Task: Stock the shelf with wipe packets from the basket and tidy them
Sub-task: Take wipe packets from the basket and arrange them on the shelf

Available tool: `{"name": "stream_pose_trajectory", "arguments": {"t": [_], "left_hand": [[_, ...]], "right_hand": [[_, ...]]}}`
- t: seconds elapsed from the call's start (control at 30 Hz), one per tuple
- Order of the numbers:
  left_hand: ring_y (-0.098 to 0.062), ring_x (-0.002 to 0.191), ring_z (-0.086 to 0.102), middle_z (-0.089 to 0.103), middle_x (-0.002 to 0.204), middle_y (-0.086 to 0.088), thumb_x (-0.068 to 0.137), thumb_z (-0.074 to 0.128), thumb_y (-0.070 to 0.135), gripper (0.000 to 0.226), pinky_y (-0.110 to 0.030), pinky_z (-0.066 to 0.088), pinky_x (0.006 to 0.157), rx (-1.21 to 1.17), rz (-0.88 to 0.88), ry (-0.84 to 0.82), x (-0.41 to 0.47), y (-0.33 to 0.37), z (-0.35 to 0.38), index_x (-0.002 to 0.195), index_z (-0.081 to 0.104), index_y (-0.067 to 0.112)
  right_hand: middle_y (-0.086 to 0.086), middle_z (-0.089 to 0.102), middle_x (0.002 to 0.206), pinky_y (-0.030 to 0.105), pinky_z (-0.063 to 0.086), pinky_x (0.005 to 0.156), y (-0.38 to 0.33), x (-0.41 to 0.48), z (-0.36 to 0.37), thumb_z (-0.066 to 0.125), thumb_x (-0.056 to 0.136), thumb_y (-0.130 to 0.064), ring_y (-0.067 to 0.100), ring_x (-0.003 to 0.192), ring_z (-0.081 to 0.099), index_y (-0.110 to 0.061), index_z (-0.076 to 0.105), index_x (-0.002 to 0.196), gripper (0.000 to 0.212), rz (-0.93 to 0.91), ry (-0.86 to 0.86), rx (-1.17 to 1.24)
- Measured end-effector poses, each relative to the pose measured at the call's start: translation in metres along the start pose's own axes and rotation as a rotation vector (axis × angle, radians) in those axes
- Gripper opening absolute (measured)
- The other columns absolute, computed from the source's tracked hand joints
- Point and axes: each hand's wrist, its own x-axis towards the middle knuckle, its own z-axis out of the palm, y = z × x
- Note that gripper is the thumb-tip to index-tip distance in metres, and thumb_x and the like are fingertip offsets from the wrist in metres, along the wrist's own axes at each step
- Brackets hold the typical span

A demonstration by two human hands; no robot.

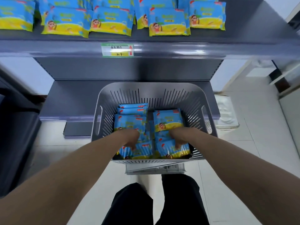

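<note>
A grey slotted basket (103, 111) stands below the shelf and holds several blue-and-yellow wipe packets (129, 123). My left hand (129, 138) reaches down into its near left part, fingers curled over a packet (142, 151). My right hand (180, 138) is in the near right part, fingers closed over another packet (174, 150). Both packets still lie in the basket. Above, the grey shelf (178, 49) carries several of the same packets (112, 21) in a loose row along its front.
A price tag (117, 49) is clipped to the shelf's front edge. A lower grey shelf (73, 101) runs behind the basket. White tiled floor lies around, with a white bag (226, 112) at the right and dark furniture (14, 127) at the left. My legs stand below the basket.
</note>
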Motion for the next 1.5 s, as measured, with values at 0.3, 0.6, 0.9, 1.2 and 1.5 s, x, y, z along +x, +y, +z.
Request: {"name": "stream_pose_trajectory", "arguments": {"t": [0.3,0.6,0.9,1.2,1.5], "left_hand": [[-0.019,0.081,0.049,0.055,0.084,-0.005,0.084,0.066,0.015,0.017,-0.029,0.038,0.067,0.000,0.095,-0.014,-0.016,0.009,-0.028,0.098,0.059,0.006],[-0.030,0.090,0.062,0.064,0.098,-0.013,0.078,0.065,0.014,0.024,-0.037,0.052,0.080,-0.099,0.240,0.261,-0.082,0.026,-0.191,0.100,0.062,0.006],[-0.014,0.079,0.049,0.056,0.085,0.001,0.085,0.065,0.017,0.017,-0.024,0.037,0.066,-0.244,0.321,0.716,-0.123,0.071,-0.350,0.101,0.064,0.012],[-0.020,0.099,0.054,0.060,0.112,-0.004,0.088,0.058,0.010,0.027,-0.029,0.042,0.083,-0.331,0.123,0.790,-0.055,0.099,-0.422,0.114,0.059,0.013],[-0.026,0.124,0.043,0.049,0.132,-0.006,0.086,0.058,0.015,0.050,-0.034,0.035,0.101,-0.186,-0.078,0.825,-0.017,0.100,-0.436,0.134,0.045,0.016]], "right_hand": [[0.011,0.059,0.124,0.029,0.045,0.081,0.019,-0.036,-0.059,0.061,0.087,-0.019,0.029,0.110,0.058,-0.005,0.056,0.124,0.039,-0.020,0.100,-0.018],[0.007,0.058,0.123,0.030,0.042,0.082,0.107,-0.184,-0.192,0.057,0.087,-0.016,0.027,0.110,0.053,-0.016,0.056,0.124,0.037,0.095,0.589,0.161],[0.016,0.060,0.122,0.031,0.042,0.085,0.254,-0.228,-0.262,0.052,0.089,-0.011,0.032,0.112,0.054,-0.011,0.054,0.127,0.039,0.307,0.940,0.278],[0.013,0.061,0.113,0.030,0.043,0.073,0.353,-0.176,-0.287,0.048,0.085,-0.009,0.028,0.090,0.052,-0.014,0.052,0.126,0.042,0.297,0.896,0.334],[0.007,0.059,0.111,0.038,0.038,0.088,0.391,-0.107,-0.313,0.047,0.084,-0.012,0.028,0.099,0.052,-0.019,0.051,0.116,0.033,0.250,0.841,0.320]]}}
